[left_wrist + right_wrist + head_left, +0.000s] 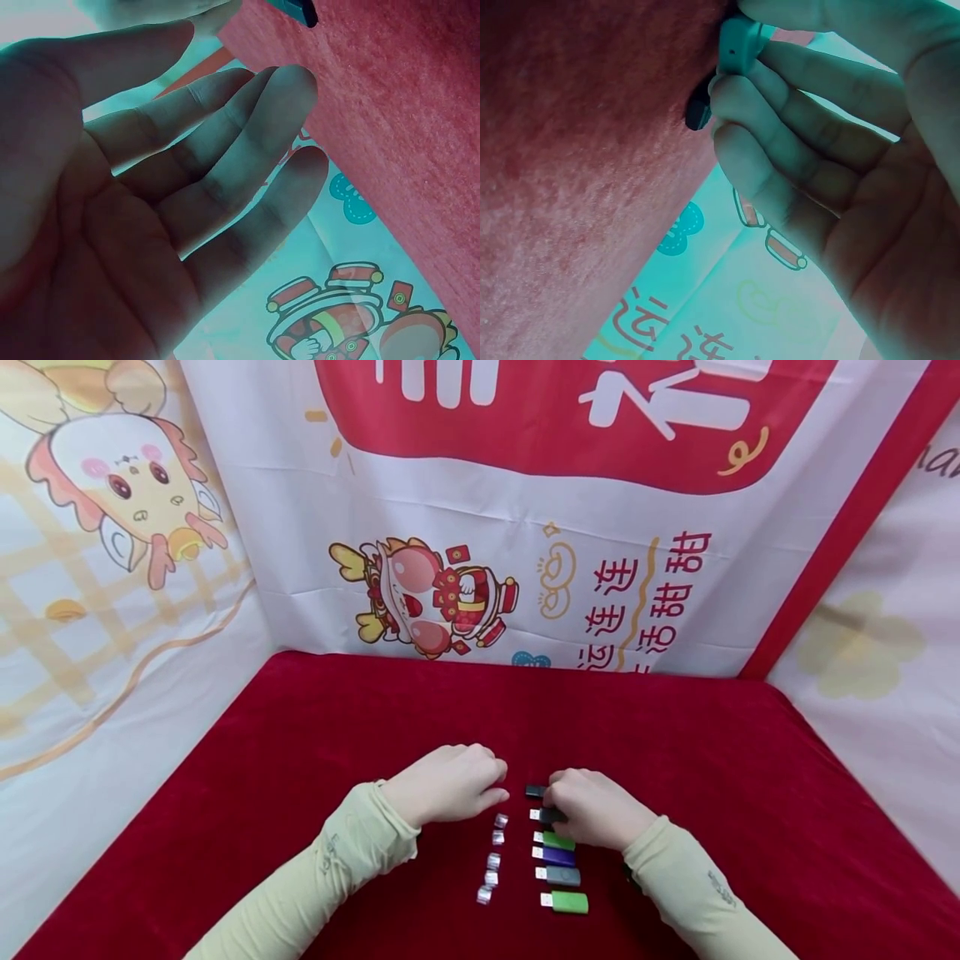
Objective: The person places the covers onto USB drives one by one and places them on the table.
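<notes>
My right hand [596,807] pinches a USB flash drive [739,46] between thumb and fingers, close over the red cloth. Another dark flash drive [535,792] lies just beyond, partly hidden by that hand. Toward me the column of flash drives runs on: a green one [557,840], a purple one [555,857], a grey one [558,876] and a bright green one [566,902], metal plugs pointing left. My left hand [453,782] hovers left of the column with relaxed, slightly bent fingers and an empty palm. Below it lies a small shiny silvery piece [501,819].
Several more small shiny pieces [492,861] form a row left of the flash drives. Red cloth [337,710] covers the table. Printed white curtains [465,493] hang behind it and at both sides.
</notes>
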`<state>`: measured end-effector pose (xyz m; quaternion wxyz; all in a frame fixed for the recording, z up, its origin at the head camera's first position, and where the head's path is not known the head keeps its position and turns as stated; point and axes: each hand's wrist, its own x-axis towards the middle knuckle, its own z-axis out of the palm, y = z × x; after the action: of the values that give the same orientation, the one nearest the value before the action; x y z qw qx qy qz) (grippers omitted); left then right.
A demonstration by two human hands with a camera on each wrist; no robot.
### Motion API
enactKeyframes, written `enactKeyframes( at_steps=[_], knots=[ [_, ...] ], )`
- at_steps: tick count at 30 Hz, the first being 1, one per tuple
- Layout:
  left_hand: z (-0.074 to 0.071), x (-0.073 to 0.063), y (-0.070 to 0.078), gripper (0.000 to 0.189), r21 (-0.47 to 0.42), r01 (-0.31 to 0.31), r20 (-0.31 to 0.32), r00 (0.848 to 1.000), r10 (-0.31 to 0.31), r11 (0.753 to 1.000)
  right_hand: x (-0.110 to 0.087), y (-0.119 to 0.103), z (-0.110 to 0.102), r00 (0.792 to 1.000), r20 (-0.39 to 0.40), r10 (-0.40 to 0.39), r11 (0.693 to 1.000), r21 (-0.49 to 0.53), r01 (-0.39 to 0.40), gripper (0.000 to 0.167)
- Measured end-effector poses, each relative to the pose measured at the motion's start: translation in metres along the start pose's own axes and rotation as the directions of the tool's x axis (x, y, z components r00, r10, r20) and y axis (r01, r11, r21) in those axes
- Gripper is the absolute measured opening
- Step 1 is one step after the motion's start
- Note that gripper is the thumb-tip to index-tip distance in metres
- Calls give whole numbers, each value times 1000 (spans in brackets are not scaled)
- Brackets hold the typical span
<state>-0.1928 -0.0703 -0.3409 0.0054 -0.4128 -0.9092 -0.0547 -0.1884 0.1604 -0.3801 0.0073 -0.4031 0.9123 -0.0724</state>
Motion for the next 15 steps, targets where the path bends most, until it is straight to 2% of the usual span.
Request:
enactKeyframes(
  at_steps=[4, 9, 15],
  knots=[
    [1, 0, 1, 16, 2, -3, 8, 1000, 3, 1000, 0, 1, 2, 1000, -24, -4, 1000, -26, 3, 9],
    [0, 0, 2, 17, 6, 1, 6, 1000, -1, 1000, 0, 2, 1, 996, -77, -45, 997, -59, 41, 8],
    [-1, -1, 1, 17, 2, 16, 10, 1000, -16, 1000, 1, 2, 0, 995, -80, -60, 997, -53, 56, 9]
  ],
)
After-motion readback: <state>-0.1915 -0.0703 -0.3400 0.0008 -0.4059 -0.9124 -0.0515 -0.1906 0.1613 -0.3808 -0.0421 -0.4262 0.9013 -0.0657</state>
